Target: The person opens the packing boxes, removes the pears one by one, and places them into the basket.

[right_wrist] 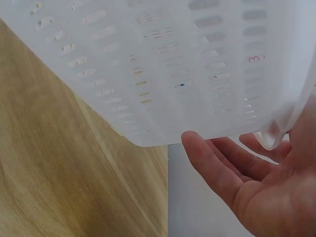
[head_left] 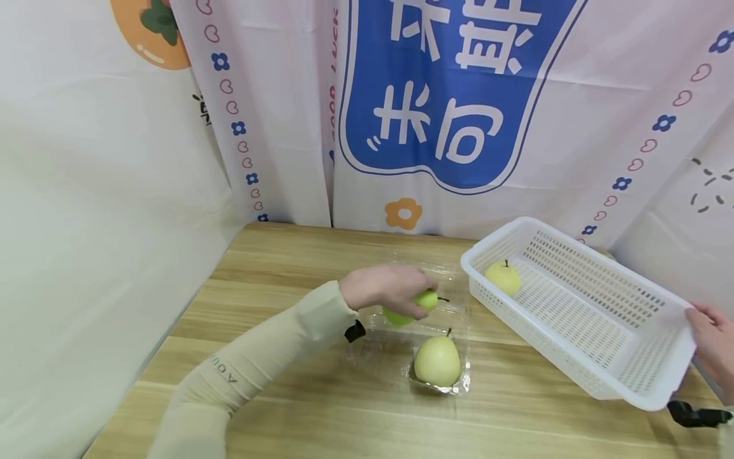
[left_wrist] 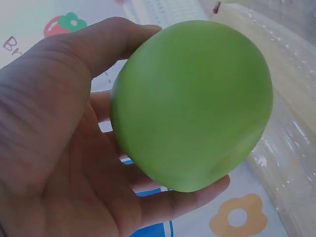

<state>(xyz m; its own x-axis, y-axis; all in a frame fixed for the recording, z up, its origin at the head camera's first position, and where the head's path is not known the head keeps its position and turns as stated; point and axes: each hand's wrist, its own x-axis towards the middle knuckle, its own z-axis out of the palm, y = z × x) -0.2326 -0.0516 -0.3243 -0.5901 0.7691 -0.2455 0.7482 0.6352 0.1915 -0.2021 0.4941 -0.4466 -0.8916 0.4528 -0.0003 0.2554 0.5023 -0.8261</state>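
My left hand (head_left: 392, 290) grips a green pear (left_wrist: 192, 106) with a dark stem, its thumb and fingers curled round the fruit. The pear is over a clear plastic tray (head_left: 464, 376). A pale yellow pear (head_left: 437, 361) stands upright in the front right part of this tray. At the right, my right hand (head_left: 713, 344) holds the near end of a white slotted basket (head_left: 550, 331) by its rim and end wall. Another yellow pear (head_left: 503, 278) sits inside at the basket's far left end.
Wood-grain table (head_left: 269, 408) lies under everything. A printed curtain (head_left: 287, 127) hangs along the back edge, and a pale sheet (head_left: 103, 255) closes off the left side. The basket's long side stands just right of the plastic tray.
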